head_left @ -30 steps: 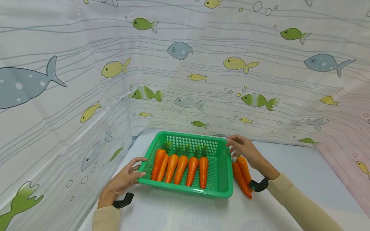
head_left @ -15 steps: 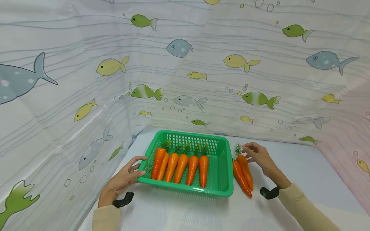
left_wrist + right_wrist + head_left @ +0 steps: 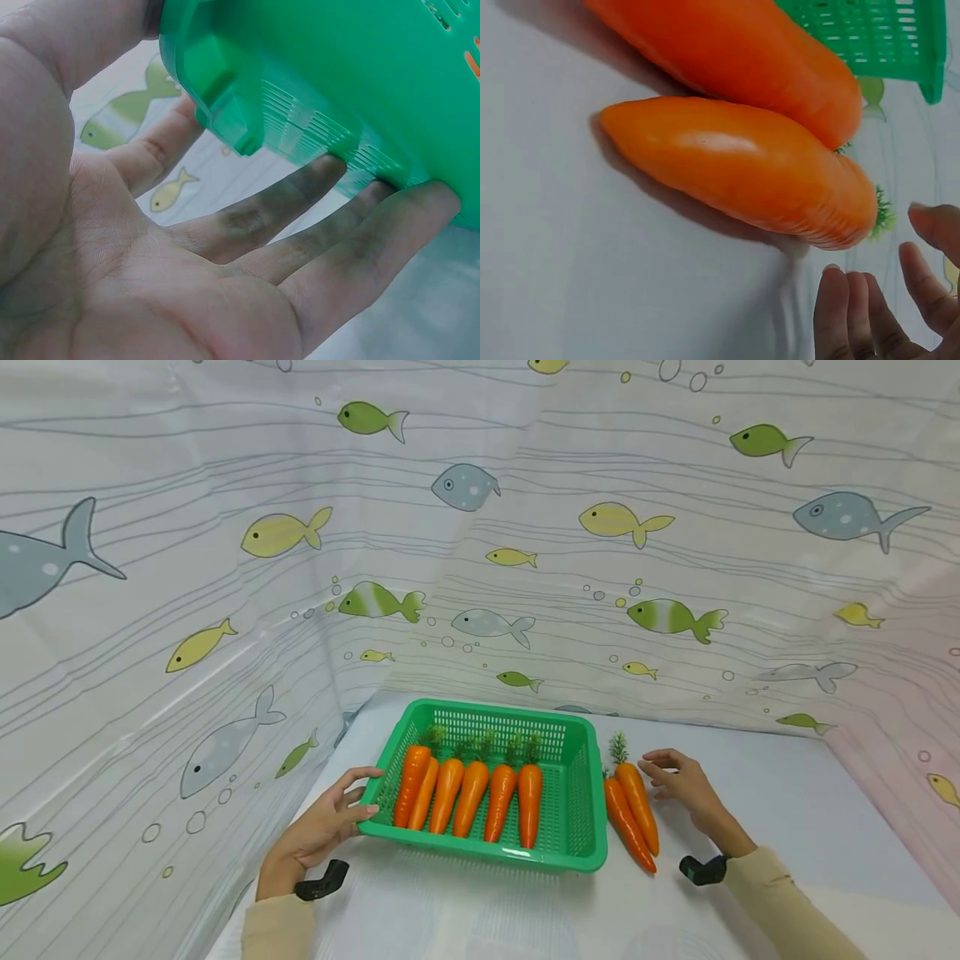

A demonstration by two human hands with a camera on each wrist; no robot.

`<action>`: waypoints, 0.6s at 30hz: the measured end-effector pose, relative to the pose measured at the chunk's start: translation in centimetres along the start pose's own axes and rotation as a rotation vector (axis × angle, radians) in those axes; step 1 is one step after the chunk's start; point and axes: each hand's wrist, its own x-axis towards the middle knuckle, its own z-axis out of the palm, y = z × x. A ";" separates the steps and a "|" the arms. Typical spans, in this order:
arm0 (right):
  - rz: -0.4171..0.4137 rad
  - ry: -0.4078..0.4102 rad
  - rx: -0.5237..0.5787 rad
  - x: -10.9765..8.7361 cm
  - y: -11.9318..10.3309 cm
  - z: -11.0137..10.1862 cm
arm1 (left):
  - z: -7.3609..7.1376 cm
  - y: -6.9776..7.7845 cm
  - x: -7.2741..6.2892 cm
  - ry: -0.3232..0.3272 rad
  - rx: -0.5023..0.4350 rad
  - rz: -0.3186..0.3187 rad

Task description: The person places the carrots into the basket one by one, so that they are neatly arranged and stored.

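A green plastic basket [image 3: 480, 855] holds several orange carrots [image 3: 471, 797] with leafy green tops, lying side by side. My left hand [image 3: 318, 827] holds the basket's near left corner between thumb and fingers. In the left wrist view, the fingertips [image 3: 435, 196] press against the outer wall. Two carrots lie on the table right of the basket: the inner carrot [image 3: 630, 828] leans close to its wall, and the outer carrot [image 3: 637, 810] lies against the inner one. My right hand [image 3: 686, 789] is just beside the outer carrot's top, fingers loosely bent and apart from it.
A white cloth [image 3: 420, 910] covers the table. Behind and to the left rises a white curtain [image 3: 555, 585] printed with fish. The right side of the basket has bare floor beside the carrots in it.
My right hand has left the basket's far right corner, passed over the outer carrot's top and drawn right, away from it. The left hand keeps its place on the basket.
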 end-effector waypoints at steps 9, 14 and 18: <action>-0.012 -0.091 -0.032 0.2 0.1 0.9 | 0.1 0.1 -0.2 0.013 -0.005 -0.005; -0.007 -0.131 -0.077 0.4 -0.2 1.2 | 0.2 0.1 -0.1 0.008 0.000 0.000; 0.003 -0.162 -0.106 0.5 -0.4 1.3 | 0.2 0.1 -0.1 0.003 0.008 0.010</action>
